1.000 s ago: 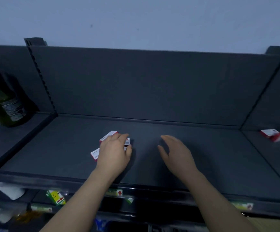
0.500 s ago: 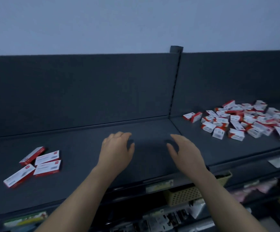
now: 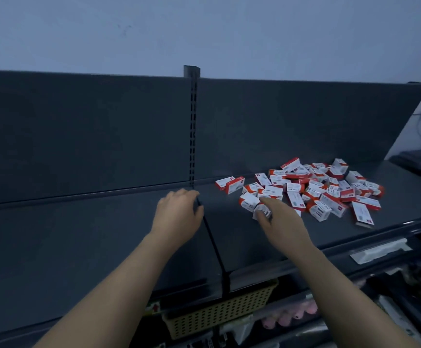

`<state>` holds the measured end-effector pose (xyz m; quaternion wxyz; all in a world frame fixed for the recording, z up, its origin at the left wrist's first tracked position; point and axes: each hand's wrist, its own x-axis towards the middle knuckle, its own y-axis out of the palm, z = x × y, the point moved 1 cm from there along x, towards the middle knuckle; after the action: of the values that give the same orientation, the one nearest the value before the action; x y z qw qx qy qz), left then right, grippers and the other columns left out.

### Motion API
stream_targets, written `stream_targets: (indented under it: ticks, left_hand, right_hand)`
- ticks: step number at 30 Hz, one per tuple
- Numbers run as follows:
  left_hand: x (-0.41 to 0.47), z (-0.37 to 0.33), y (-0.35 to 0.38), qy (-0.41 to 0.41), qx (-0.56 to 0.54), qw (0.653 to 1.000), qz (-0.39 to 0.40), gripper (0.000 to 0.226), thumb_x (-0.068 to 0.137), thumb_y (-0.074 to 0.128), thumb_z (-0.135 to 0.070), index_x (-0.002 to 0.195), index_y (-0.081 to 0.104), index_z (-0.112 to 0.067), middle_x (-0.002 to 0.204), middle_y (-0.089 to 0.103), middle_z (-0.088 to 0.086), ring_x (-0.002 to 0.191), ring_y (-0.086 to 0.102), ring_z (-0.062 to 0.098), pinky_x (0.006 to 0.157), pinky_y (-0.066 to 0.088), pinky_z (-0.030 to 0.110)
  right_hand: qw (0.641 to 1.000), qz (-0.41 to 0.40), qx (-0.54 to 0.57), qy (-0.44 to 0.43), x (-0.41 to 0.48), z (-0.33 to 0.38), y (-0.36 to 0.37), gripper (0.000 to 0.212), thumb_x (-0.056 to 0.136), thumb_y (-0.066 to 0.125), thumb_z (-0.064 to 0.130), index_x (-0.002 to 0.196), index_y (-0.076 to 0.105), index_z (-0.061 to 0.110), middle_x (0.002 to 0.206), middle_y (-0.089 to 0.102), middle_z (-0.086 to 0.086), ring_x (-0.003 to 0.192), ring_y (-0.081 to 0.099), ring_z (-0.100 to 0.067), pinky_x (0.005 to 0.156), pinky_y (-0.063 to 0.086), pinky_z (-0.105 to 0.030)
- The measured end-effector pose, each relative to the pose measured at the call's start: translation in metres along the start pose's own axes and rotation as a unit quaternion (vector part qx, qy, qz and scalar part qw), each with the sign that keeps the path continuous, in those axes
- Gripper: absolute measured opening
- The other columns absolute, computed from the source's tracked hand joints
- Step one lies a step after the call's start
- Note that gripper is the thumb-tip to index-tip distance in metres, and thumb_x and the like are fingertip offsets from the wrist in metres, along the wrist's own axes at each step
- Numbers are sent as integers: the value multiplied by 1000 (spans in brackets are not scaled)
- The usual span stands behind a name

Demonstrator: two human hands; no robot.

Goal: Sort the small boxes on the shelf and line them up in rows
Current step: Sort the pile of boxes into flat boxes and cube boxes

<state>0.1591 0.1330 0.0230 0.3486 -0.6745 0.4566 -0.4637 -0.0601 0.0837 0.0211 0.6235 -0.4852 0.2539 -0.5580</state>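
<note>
The shelf (image 3: 66, 237) begins at the left as a broad stretch of flat dark board, bounded behind by an upright back panel (image 3: 78, 136) and in front by a rounded lip that runs diagonally down towards the lower left. That stretch ends at a seam (image 3: 215, 249) where two boards meet. The seam runs from the foot of a slotted post (image 3: 192, 126) forward to the front lip.

The left hand (image 3: 179, 217) is over the far end of the seam, palm down, fingers loosely curled and holding nothing. Whether it touches the board cannot be told. Beneath the lip, just right of the seam, a perforated tan basket (image 3: 219, 312) sits on a lower level.

Right of the seam is an open strip of board, and the right hand (image 3: 283, 222) reaches across it with thumb and fingers spread. The hands are apart, the seam lying between them. The right fingertips have reached the nearest box (image 3: 261, 210), a white one at the near left corner of the heap — blur hides whether they pinch it or only touch it.

The small boxes (image 3: 312, 189), red and white, lie jumbled on the right board, overlapping and tilted at every angle, not in rows. Two boxes (image 3: 229, 184) sit side by side slightly apart at the heap's left end, near the back panel. The heap's near boxes reach close to the front lip — a white tag (image 3: 378, 252) is fixed to the rail below.
</note>
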Motion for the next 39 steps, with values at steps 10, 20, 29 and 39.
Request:
stream_targets:
  ticks: [10, 20, 29, 39]
  left_hand:
    - [59, -4, 42, -14, 7, 999, 42, 35, 94, 48, -33, 124, 56, -17, 118, 60, 2, 108, 53, 23, 91, 41, 33]
    - [105, 17, 62, -10, -6, 999, 44, 41, 95, 50, -33, 133, 51, -19, 120, 60, 2, 108, 53, 22, 92, 44, 33]
    - [127, 11, 82, -34, -3, 998, 51, 40, 93, 52, -29, 131, 53, -18, 122, 59, 5, 111, 54, 24, 94, 43, 36]
    - [163, -30, 125, -79, -9, 991, 109, 28, 93, 52, -28, 116, 57, -13, 114, 57, 9, 103, 56, 28, 82, 48, 36]
  right_hand:
    - [998, 46, -19, 25, 76, -18, 9, 41, 98, 47, 29, 138, 46, 23, 142, 49, -2, 125, 52, -19, 100, 44, -32]
    - [995, 93, -15, -37, 156, -15, 44, 43, 94, 52, 16, 137, 48, 18, 141, 49, -2, 126, 48, -19, 103, 38, -31]
    - [983, 166, -19, -81, 197, -33, 58, 20, 89, 59, 14, 109, 61, 19, 114, 58, -3, 99, 57, -20, 85, 48, -33]
    - [991, 96, 51, -84, 208, -88, 19, 15, 92, 58, 18, 107, 58, 19, 98, 63, 2, 84, 58, -13, 76, 51, -32]
